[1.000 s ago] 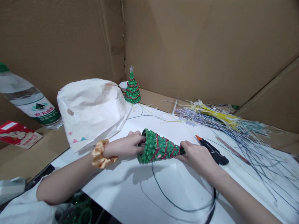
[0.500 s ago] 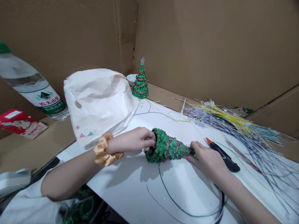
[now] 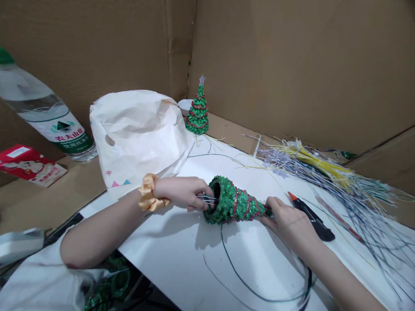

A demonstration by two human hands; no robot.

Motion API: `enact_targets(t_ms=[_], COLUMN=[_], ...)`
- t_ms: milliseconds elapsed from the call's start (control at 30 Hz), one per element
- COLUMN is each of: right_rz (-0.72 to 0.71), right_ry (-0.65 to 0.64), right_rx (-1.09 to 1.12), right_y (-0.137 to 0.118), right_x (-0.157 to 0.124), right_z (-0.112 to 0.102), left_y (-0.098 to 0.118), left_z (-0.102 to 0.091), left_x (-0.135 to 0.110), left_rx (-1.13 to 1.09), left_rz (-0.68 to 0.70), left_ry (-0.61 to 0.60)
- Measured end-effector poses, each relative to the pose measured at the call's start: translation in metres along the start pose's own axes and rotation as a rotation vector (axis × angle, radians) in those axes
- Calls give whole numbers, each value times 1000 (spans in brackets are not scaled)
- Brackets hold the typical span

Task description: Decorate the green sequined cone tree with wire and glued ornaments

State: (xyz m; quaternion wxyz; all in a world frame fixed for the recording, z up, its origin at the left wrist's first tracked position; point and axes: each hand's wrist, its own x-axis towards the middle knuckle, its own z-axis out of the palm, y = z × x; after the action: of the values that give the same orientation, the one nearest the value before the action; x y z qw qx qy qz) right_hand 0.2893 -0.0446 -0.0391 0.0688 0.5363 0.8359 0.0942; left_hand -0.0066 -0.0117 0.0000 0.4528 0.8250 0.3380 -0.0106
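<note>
Lying sideways over the counter [image 3: 173,261], a green tree [image 3: 237,205] has its tip clamped in the right hand [image 3: 288,220]; at its open left end, the left hand [image 3: 187,192] grips thin wires [image 3: 207,198]. Another tree [image 3: 198,112] stands far off.

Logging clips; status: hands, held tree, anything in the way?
Left hand with silvery wires at base of held tree. Right hand pinching tip; tree sideways. Green wire loose on near side.
</note>
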Motion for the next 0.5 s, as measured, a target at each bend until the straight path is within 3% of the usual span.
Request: enact_targets(t_ms=[200,500], right_rz=[17,32], right_ry=[-19,-48], right_rx=[-2,15], right_y=[-2,-6], right_x=[0,1], right_z=[-2,-9], left_y=[0,9], left_z=[6,13], left_x=[6,3], left_rx=[61,386], left_rz=[6,69], left_ry=[49,148])
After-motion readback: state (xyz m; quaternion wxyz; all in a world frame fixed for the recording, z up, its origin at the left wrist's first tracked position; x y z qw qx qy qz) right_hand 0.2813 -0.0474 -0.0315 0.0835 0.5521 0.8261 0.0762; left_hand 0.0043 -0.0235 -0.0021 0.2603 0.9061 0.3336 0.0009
